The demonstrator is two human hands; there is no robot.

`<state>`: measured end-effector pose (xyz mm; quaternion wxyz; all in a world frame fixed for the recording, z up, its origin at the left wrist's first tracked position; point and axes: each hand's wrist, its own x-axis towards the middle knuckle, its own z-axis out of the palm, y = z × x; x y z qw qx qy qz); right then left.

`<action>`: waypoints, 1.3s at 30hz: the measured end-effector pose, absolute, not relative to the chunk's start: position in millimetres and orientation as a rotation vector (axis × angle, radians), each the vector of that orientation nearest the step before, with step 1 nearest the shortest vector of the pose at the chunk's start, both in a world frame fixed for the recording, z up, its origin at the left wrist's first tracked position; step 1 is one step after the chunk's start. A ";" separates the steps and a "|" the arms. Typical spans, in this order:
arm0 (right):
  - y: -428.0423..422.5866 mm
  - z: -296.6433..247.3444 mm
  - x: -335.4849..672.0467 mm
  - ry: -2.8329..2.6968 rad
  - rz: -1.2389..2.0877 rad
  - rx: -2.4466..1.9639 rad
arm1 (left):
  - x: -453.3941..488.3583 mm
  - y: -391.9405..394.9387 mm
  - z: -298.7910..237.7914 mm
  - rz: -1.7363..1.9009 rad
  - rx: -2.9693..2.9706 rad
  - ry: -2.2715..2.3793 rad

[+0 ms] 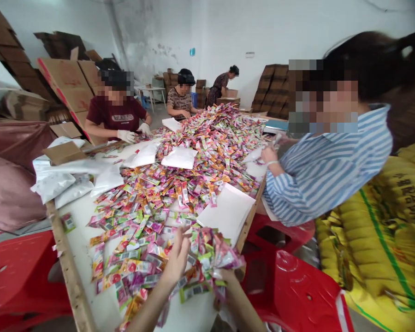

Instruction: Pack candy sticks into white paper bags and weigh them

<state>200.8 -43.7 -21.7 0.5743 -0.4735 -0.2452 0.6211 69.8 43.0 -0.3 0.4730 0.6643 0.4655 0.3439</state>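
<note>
Many small colourful candy-like sachets, pink, green and orange, some with barcodes, lie heaped across the white-topped table. My left hand is just above the near sachets, its fingers apart and nothing visible in it. To its right, my right hand grips a bunch of sachets; they cover most of its fingers. A blank white sheet or flat bag lies beyond my right hand, by the table's right edge.
Red stools stand at both sides. Filled white bags lie at the table's left. A person in a striped shirt handles a bag at right; gloved hands work across the table. Yellow sacks are stacked at right.
</note>
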 end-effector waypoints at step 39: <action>-88.2 -17.5 282.5 -0.251 1.240 -1.125 | -76.7 199.1 63.5 0.096 2.255 1.477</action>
